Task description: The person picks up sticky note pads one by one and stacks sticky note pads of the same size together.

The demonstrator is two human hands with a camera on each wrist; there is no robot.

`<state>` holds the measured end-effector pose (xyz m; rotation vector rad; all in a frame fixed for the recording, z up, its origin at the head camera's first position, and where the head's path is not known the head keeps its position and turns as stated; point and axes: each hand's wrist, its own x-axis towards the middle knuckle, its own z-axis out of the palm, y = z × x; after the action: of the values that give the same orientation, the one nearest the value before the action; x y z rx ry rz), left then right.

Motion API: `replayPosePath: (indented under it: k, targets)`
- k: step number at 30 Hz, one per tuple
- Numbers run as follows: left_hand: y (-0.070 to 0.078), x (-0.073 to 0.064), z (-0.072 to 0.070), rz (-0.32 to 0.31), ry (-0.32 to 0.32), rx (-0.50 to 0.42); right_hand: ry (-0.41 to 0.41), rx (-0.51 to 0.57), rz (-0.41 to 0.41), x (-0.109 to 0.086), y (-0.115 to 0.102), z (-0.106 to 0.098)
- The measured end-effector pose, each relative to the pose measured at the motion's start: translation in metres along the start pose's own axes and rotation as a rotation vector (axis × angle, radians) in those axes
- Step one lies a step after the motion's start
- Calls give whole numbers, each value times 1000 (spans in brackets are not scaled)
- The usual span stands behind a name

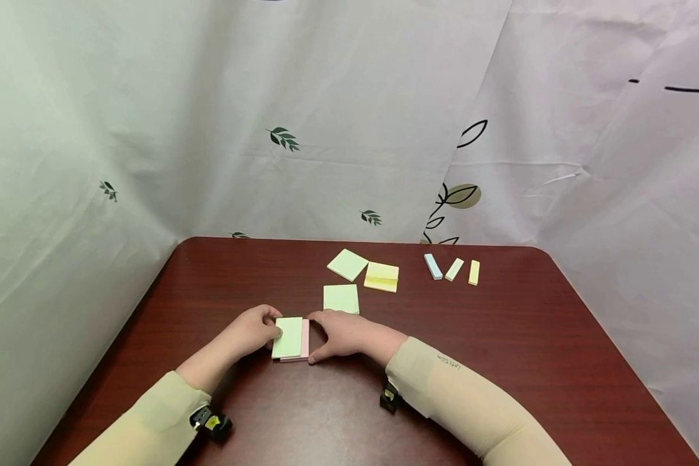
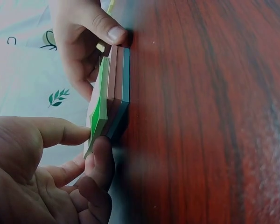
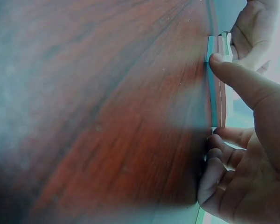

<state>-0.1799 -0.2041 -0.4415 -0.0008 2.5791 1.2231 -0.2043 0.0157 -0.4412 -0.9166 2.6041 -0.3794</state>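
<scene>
Head view: a pad stack (image 1: pixel 305 340) is placed just left of and below centre frame, flat on the dark red-brown table (image 1: pixel 501 362). Its top green pad (image 1: pixel 287 338) is offset leftward, so a pink pad (image 1: pixel 305 349) is exposed along the right and lower edges. The green pad's left edge is pinched by the left hand (image 1: pixel 255 331). The stack's right side is spanned by the right hand (image 1: pixel 343 331), thumb at the lower corner, index at the upper. Two loose green pads (image 1: pixel 341 298) and a yellow pad (image 1: pixel 381 276) are spread around upper centre; three small strips (image 1: pixel 454 269) are lined up to their right. The background is filled by a leaf-printed white curtain (image 1: pixel 349 129).

Left wrist view: the layers are seen edge-on, left of centre: green, pink, then a blue pad (image 2: pixel 125 77) against the table side. Green is held between left thumb and fingers, lower left; its edge is bowed.

Right wrist view: the stack is shown at upper right, its two ends gripped by right thumb and fingers.
</scene>
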Motion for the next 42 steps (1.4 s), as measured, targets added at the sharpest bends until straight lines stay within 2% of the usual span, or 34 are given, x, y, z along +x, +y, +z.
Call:
replayPosePath:
  k: [18,42]
  targets:
    - [6,0,3,-11,-47,-24,24,-11,-4,1,2,3]
    - [8,-1,5,-9,-51,-34,34,-28,8,4,2,5]
